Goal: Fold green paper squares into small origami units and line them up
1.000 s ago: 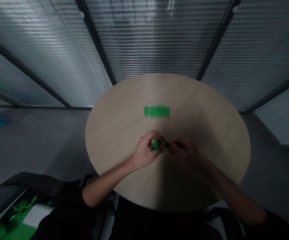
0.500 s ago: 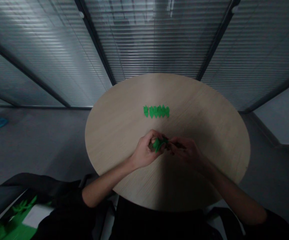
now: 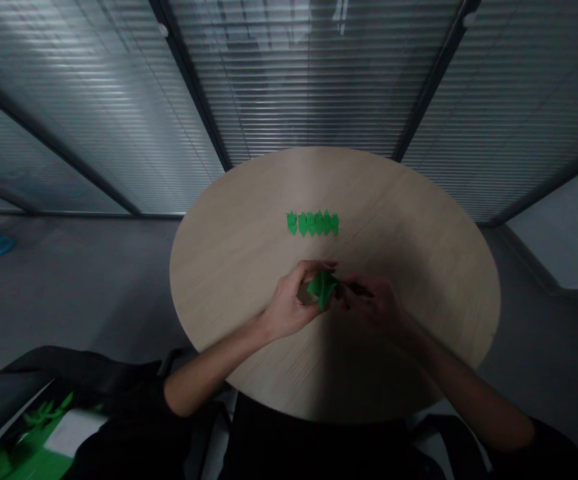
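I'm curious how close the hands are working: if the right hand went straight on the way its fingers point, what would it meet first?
The right hand would first meet the green piece, then probably the left hand; dim light leaves contact unclear.

The left forearm [image 3: 219, 365] and right forearm [image 3: 471, 395], both bare, angle inward so the 2 hands nearly meet. The left grip [image 3: 289, 305] curves, thumb and fingers parted; the shadowed right grip [image 3: 376, 303] bunches its fingers in a pinch.
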`<state>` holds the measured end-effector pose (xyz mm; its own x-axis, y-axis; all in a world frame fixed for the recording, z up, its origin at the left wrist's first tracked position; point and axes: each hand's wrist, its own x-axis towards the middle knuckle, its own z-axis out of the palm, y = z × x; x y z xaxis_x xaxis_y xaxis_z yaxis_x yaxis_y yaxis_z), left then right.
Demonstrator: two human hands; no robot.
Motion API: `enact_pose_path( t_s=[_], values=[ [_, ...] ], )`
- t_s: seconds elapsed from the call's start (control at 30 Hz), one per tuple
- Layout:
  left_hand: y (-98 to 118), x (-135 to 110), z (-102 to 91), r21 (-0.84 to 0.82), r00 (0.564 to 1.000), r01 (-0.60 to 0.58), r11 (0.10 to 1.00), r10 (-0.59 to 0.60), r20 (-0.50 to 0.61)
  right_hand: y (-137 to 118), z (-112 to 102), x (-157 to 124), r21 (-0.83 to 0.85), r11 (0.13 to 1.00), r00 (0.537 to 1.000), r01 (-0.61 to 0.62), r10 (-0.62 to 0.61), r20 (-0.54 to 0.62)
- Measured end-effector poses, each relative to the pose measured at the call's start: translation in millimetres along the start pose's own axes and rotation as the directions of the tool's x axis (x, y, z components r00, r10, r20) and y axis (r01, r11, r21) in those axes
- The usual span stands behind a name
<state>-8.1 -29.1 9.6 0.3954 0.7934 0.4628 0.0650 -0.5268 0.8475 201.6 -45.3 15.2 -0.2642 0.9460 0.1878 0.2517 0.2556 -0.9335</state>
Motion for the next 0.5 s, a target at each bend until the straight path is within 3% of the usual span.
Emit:
enact_pose_path(
  t_s=[0.17,0.5],
  values=[
    [-1.0,-0.2,-3.7,0.148,0.996,-0.082,0.986,0.076,0.046,3.5,0.6,0.2,-0.003,0.999,0.999,0.035,-0.035,0.010],
    [-0.2,1.8,-2.9,0.142,0.982,-0.175,0.974,0.161,0.102,9.2,6.4,-0.2,0.113,0.994,1.000,-0.008,0.010,-0.014]
  ],
)
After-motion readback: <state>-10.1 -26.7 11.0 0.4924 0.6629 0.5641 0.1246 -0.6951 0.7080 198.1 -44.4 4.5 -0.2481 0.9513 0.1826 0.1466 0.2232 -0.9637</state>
